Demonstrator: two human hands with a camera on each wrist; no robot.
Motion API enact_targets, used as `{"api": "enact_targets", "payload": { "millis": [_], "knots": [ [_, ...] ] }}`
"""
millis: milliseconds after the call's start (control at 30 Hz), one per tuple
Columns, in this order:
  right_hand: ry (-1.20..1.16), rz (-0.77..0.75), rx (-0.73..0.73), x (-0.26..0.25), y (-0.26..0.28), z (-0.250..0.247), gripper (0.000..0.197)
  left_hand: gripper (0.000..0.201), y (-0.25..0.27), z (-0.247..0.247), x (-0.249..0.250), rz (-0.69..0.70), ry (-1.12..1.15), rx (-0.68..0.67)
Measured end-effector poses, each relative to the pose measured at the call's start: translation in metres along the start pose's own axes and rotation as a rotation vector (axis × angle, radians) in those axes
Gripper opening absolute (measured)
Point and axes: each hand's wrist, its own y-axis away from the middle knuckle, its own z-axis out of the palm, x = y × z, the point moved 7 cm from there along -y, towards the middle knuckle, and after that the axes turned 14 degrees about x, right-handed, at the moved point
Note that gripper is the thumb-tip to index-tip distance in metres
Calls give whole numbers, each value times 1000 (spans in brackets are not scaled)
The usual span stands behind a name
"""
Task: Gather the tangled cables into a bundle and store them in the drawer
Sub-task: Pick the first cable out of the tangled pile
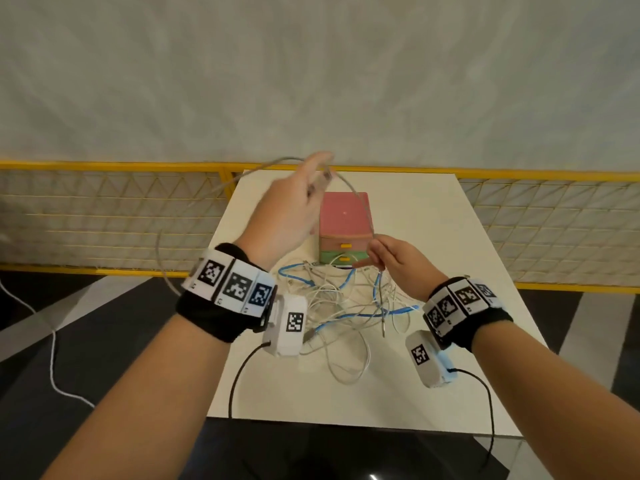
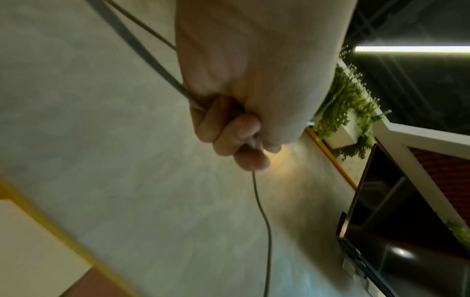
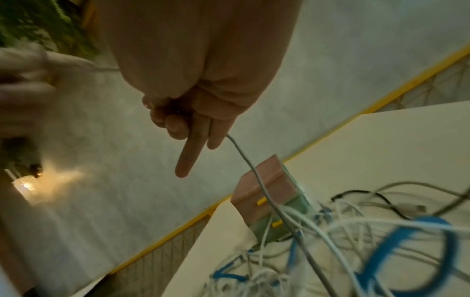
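Note:
A tangle of white, blue and grey cables (image 1: 346,306) lies on the white table (image 1: 450,237) in front of a small drawer box (image 1: 343,216) with a pink top, pink and green drawer fronts and yellow handles. My left hand (image 1: 317,183) is raised above the box, its fingers (image 2: 236,136) curled round a grey cable (image 1: 360,202). That cable arcs down to my right hand (image 1: 375,252), which pinches it just above the pile. In the right wrist view the grey cable (image 3: 254,176) runs from the hand (image 3: 203,136) down into the tangle (image 3: 356,241).
A yellow mesh fence (image 1: 104,220) runs behind the table and along both its sides. A long loop of the grey cable hangs off the table's left edge (image 1: 160,251). A white cord (image 1: 52,341) lies on the dark floor at left.

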Motion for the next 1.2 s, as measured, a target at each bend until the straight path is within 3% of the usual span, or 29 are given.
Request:
{"api": "enact_targets", "payload": {
  "millis": [100,167,233,333,400,500,600,700,833,933,1000,1133,1200],
  "knots": [
    [13,-89,10,-24,-8,-4,34,26,22,35,-1,18,-133,-275],
    [11,-146,10,-38,-11,-5,32,16,28,42,1,55,-182,-346],
    [-12,-150,14,-39,-12,-6,33,14,20,29,2,83,-190,-223],
    [-49,-63,46,-18,-12,-9,33,14,4,-5,1,96,-85,97],
    [-26,-32,38,-5,-10,-9,32,18,-1,-17,2,116,-71,186],
    [-19,-4,17,-2,-8,-8,29,33,0,-17,2,110,-58,179],
    [-70,21,28,-16,-10,-12,15,34,5,-12,-2,57,-74,138],
    [-70,-86,144,-42,-18,-32,16,24,9,-5,-1,27,-39,80],
    [3,-226,250,-61,-25,-57,19,29,14,-3,2,-17,-2,35],
    [57,-78,114,-55,-19,-55,18,24,19,-1,11,-8,62,-47],
    [170,-65,38,-58,-8,-53,16,7,23,4,15,-44,166,-105],
    [288,-148,4,-83,18,-64,11,44,24,0,16,-159,384,-110],
    [305,-158,-138,-98,38,-62,7,32,24,-7,19,-190,449,-117]
  ]
}}
